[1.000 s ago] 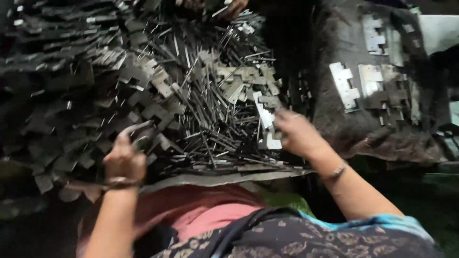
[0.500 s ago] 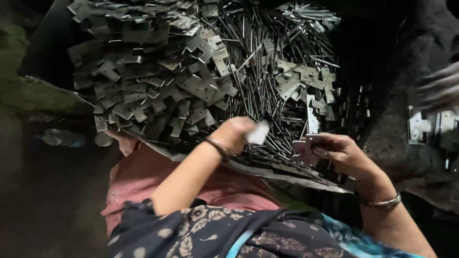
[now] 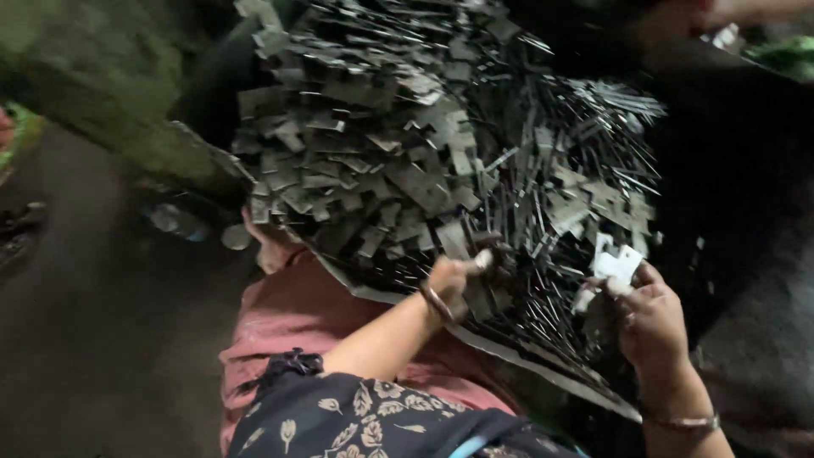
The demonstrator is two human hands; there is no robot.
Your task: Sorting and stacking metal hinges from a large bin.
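A huge heap of stamped metal plates (image 3: 373, 161) and thin pins (image 3: 585, 170) spills across the sheet (image 3: 543, 373) on her lap. The left hand (image 3: 449, 284) digs in at its near edge, fingers closed on a small piece. The right hand (image 3: 653, 318) pinches a pale notched plate (image 3: 617, 263), just beside the pins. Sharp edges everywhere; a careless grab could cut or start the heap sliding.

heap of flat metal plates (image 3: 373, 153) left on tray (image 3: 543, 373) | thin metal pins (image 3: 577, 178) right of plates | left hand (image 3: 449, 280) at heap's near edge | right hand (image 3: 653, 318) right of it, holding notched plate (image 3: 617, 263)
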